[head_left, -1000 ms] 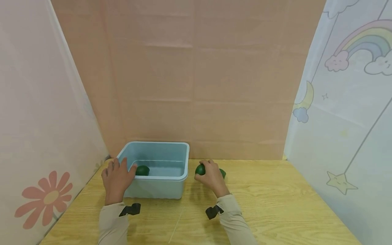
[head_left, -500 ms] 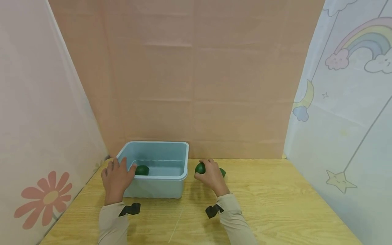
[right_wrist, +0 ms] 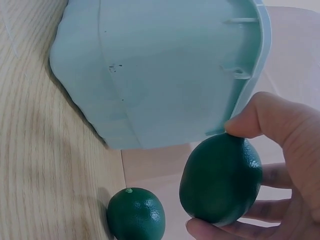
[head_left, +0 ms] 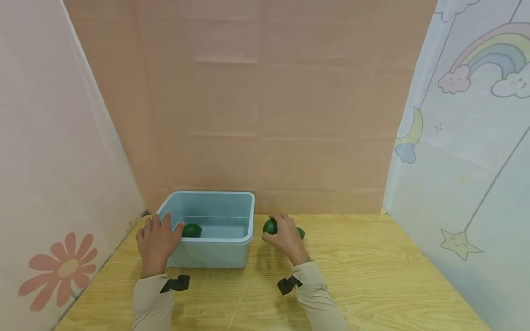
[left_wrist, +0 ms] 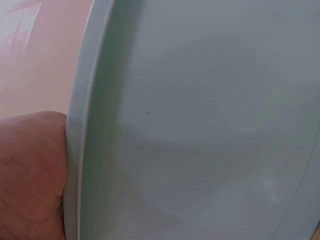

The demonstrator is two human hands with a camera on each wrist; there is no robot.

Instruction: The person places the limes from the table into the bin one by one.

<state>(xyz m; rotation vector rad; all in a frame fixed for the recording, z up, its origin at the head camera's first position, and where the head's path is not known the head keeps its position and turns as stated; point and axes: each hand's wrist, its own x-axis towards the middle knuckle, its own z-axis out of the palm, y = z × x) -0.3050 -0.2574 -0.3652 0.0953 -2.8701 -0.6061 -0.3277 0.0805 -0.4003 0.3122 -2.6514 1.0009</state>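
Observation:
A light blue plastic bin (head_left: 207,253) stands on the table, with one dark green lime (head_left: 192,231) inside near its front left. My left hand (head_left: 158,242) rests on the bin's front left corner, fingers spread; its palm (left_wrist: 32,175) lies against the rim in the left wrist view. To the right of the bin, my right hand (head_left: 287,236) pinches a second lime (right_wrist: 221,179) between thumb and fingers, above the table. A third lime (right_wrist: 136,214) lies on the table, partly hidden behind the right hand in the head view.
The wood-grain table (head_left: 372,276) extends to the right and toward me. A plain orange-brown backdrop (head_left: 265,115) closes off the back. Pale printed sheets stand on the left (head_left: 62,161) and right (head_left: 455,193).

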